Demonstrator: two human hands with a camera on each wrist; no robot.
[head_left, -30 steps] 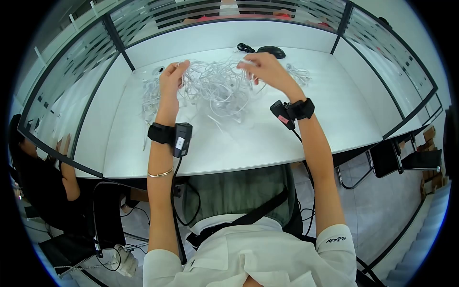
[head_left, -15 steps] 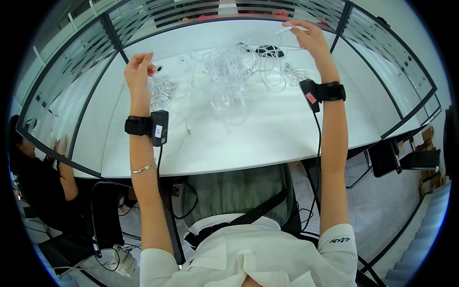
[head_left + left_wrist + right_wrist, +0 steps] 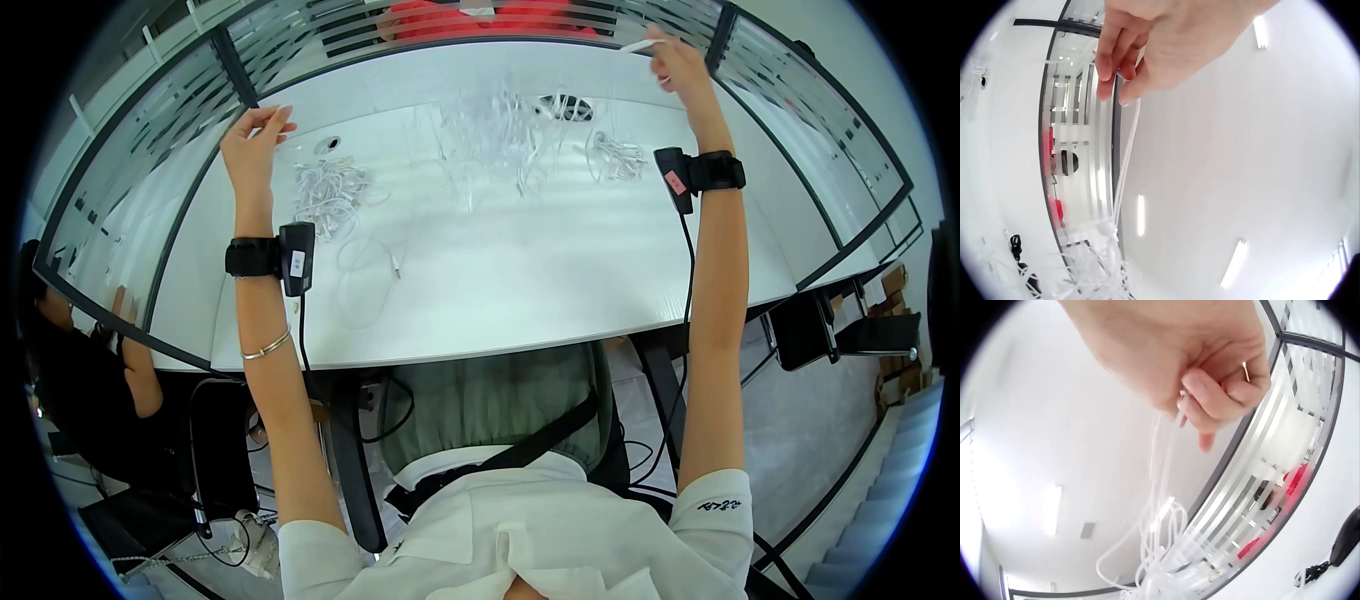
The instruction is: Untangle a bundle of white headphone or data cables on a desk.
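My left hand (image 3: pixel 258 145), raised over the far left of the desk, pinches white cable strands (image 3: pixel 1125 156) between thumb and fingertips; they run off taut to the tangle. On the far right, at the partition top, my right hand (image 3: pixel 682 75) grips white cable (image 3: pixel 1171 440) in curled fingers, a white end jutting out from them in the head view. Between both hands a tangle of white cables (image 3: pixel 505 135) hangs blurred over the desk, its loops (image 3: pixel 1160 537) drooping below the right hand.
A heap of white cables (image 3: pixel 330 195) lies on the left of the desk (image 3: pixel 520 290), a smaller bundle (image 3: pixel 618 160) on the right. One loose cable (image 3: pixel 397 268) curls nearer the front. A black mouse (image 3: pixel 568 107) sits behind the tangle. Glazed partitions (image 3: pixel 480 65) enclose the desk.
Both hands have spread wide apart and up, left hand leftward, right hand rightward. The cable tangle has lifted from the desk and thinned out into a blur between them.
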